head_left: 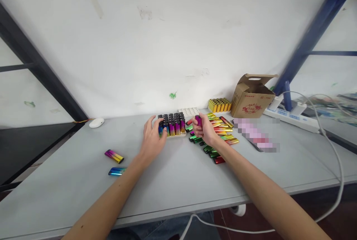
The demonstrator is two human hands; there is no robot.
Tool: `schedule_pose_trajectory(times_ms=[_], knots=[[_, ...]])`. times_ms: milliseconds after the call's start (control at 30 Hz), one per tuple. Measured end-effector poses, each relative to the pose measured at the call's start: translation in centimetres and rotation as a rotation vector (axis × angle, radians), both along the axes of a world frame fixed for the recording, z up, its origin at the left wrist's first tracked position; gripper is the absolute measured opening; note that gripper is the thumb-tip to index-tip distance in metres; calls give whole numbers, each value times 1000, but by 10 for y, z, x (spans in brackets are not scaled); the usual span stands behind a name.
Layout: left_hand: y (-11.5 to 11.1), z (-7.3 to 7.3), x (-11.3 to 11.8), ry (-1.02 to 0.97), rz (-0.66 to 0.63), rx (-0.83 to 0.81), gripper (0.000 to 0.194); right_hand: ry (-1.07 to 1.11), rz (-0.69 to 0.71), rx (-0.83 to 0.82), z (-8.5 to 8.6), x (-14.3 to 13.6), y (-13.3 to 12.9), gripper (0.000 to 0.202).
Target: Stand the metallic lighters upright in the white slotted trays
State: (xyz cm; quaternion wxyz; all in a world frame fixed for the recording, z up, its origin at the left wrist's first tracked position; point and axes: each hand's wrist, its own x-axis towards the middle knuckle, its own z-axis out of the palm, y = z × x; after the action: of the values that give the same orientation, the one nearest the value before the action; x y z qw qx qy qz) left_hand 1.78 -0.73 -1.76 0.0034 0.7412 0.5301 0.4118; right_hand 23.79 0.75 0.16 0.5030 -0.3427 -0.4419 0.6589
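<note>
Rows of lighters with black tops [177, 126] stand upright in a white tray [182, 134]. My left hand [153, 136] is at the tray's front left corner, thumb and fingers bent around a blue lighter [160, 130] that stands there. My right hand [205, 128] is closed around a purple lighter [198, 120], held upright to the right of the tray. Beneath and beside that hand lies a loose pile of green, red and gold lighters [213, 154]. Two more lie on the left: a purple and gold lighter [114, 156] and a blue lighter [116, 171], partly behind my left forearm.
Against the wall are a white slotted tray [189, 112], a block of yellow lighters [219, 105] and an open cardboard box [251, 100]. A power strip [291, 119] with white cables lies at the right. A white round device [96, 122] sits at the back left.
</note>
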Motion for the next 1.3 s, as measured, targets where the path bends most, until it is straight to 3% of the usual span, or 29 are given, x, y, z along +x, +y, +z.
schedule_pose_trajectory(times_ms=[400, 733, 1100, 1300], knots=[[-2, 3, 1, -3, 45, 8, 34, -79, -43, -40, 1, -3, -2, 36], [1, -2, 1, 3, 34, 17, 34, -156, -167, 126, 0, -8, -7, 34], [-1, -1, 2, 3, 26, 2, 36, -186, -153, 218, -5, -13, -11, 37], [-1, -2, 2, -2, 10, -9, 35, -158, -169, 152, -6, -13, -9, 36]])
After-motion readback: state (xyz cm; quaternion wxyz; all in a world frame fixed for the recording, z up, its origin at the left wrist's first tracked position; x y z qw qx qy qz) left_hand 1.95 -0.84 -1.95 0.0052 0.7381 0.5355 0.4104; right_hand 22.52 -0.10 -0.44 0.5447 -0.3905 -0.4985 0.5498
